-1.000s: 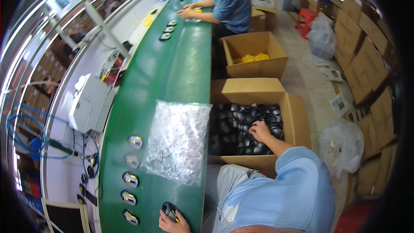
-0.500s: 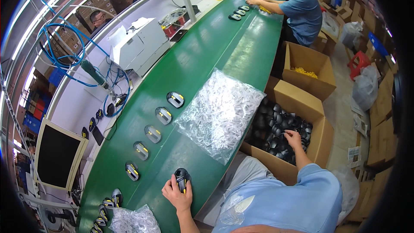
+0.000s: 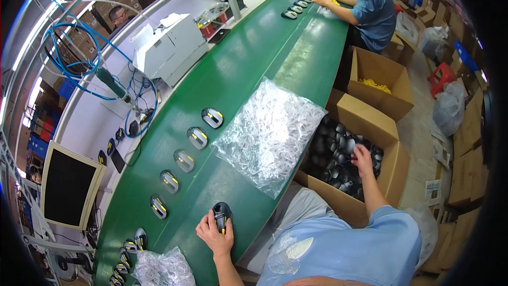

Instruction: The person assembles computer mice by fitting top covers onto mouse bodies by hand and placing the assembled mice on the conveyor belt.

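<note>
My left hand (image 3: 216, 235) grips a black, mouse-shaped housing (image 3: 223, 213) with yellow and grey marks, resting on the green belt (image 3: 211, 190). An opening shows in its far end. Over the cardboard box (image 3: 366, 110) at my right, my right hand (image 3: 363, 160) pinches a curved black shell (image 3: 351, 145), partly hidden by the fingers. Many loose black shells (image 3: 338, 172) fill that box. Beyond my left hand, a slanting row of similar housings (image 3: 158, 206) with grey tops lies on the belt.
A clear bag of white parts (image 3: 270, 135) covers the belt's near side; a smaller bag (image 3: 164, 269) lies nearer. More housings (image 3: 123, 259) cluster beside it. A monitor (image 3: 69, 185) stands left. A co-worker (image 3: 370, 16) handles parts up the belt, beside a box of yellow pieces (image 3: 381, 58).
My right hand has risen a little among the shells, and a shell now shows at its fingertips. My left hand keeps its hold. The co-worker's hands have shifted.
</note>
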The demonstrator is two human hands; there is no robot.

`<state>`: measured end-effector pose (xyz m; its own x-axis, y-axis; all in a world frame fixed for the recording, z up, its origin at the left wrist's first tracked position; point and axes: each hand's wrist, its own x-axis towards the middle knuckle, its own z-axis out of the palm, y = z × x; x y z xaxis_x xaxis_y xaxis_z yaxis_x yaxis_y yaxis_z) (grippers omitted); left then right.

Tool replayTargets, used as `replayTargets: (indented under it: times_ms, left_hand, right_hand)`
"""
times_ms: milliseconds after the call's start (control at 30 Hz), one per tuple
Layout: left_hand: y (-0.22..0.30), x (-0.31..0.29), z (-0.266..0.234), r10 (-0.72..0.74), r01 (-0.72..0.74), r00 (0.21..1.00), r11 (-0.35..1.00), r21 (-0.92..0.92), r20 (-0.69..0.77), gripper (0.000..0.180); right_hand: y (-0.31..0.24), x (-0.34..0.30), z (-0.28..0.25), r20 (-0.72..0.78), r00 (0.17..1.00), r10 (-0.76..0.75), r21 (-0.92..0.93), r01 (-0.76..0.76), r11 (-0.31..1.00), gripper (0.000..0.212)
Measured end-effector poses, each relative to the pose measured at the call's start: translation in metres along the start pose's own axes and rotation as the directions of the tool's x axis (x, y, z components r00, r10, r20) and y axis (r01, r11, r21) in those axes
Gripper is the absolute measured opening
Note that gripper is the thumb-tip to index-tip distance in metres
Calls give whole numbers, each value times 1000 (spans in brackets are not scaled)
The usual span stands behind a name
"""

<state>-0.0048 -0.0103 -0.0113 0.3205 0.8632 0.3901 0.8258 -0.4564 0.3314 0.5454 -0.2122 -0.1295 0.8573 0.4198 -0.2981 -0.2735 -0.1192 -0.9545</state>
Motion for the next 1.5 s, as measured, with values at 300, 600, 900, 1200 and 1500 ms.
replayTargets:
  times_ms: [300, 600, 900, 1200, 1500]
  left_hand:
    - [-1, 12, -10, 25, -24, 999, 998, -65, 27, 68]
    - [7, 13, -12, -66, 69, 997, 993, -100, 35, 71]
    - [3, 7, -14, -75, 86, 995, 975, -206, 61, 83]
    - [3, 9, -13, -66, 77, 996, 976, -205, 58, 85]
    - [5, 7, -11, -78, 85, 996, 979, -183, 48, 85]
  right_hand:
    - [-172, -104, 226, 879, 476, -15, 69, -96, 993, 19]
    - [-110, -149, 345, 954, -11, 299, -297, -157, 942, 24]
    - [-95, -184, 417, 938, -261, 228, 9, 676, 737, 26]
    - [-101, -182, 389, 843, -463, -273, 537, 745, 396, 31]
    - [-95, -199, 364, 965, -167, -200, 236, 888, 396, 32]
